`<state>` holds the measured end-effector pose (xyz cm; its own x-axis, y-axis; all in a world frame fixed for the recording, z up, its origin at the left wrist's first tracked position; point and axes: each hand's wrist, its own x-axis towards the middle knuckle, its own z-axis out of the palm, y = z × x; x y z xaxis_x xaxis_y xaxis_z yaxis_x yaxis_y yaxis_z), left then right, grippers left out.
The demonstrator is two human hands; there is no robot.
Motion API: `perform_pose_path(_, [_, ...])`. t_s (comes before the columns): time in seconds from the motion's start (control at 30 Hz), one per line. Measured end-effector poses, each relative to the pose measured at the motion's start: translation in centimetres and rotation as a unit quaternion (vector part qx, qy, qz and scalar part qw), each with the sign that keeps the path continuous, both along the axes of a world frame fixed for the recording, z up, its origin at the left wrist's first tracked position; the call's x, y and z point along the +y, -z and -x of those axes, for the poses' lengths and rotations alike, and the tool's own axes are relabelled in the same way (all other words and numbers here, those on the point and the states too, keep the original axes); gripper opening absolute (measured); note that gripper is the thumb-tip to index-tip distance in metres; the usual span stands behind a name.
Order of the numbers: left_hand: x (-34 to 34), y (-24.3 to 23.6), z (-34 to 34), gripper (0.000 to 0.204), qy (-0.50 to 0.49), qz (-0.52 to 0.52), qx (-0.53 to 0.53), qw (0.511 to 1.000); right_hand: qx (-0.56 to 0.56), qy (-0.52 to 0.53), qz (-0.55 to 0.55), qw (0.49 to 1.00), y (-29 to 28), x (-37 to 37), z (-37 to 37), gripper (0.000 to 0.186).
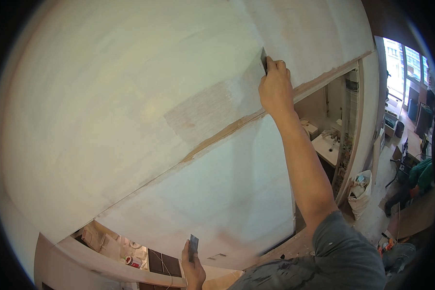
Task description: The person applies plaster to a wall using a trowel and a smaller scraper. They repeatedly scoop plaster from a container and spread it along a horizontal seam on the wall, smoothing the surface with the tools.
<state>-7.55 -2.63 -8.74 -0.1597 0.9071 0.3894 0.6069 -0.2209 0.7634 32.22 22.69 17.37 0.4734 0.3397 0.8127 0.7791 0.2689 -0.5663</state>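
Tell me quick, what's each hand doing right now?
Left hand: closed, holding a flat, dark-grey rectangular plate.
Right hand: closed, holding a thin, grey, metal-looking blade; its handle is hidden in the grip.

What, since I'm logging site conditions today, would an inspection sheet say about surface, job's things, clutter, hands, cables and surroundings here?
Surface: pale surface, with a ragged brown strip along a seam and a darker patch above it.
Job's things: upper flat blade at the pale surface, contact unclear; lower flat blade.
Clutter: stuffed white sack on the floor; red-and-white tub in the lower-left opening.
Hands: right hand raised, gripping the upper flat blade; left hand low, gripping the lower one.
Cables: thin pale line, possibly a cord, across a dark panel.
Surroundings: washbasin through an opening; bright windows; someone's green sleeve far right.
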Motion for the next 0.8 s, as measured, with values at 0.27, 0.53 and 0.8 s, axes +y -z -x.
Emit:
perform_pose_path(0.27, [0.4,-0.1,-0.4,0.052,0.002,0.018,-0.030,0.999,-0.039,-0.041,-0.020,0.998,-0.3,-0.5,8.3,0.051])
perform_pose_path(0.53, [0.6,0.1,-0.6,0.053,0.000,0.016,-0.056,0.998,-0.143,-0.103,-0.058,0.983,0.4,-2.7,18.7,0.055])
perform_pose_path(0.8, [1.3,-0.8,-1.9,0.055,0.023,-0.019,-0.432,0.901,-0.298,-0.141,-0.028,0.944,2.2,-4.7,25.3,0.059])
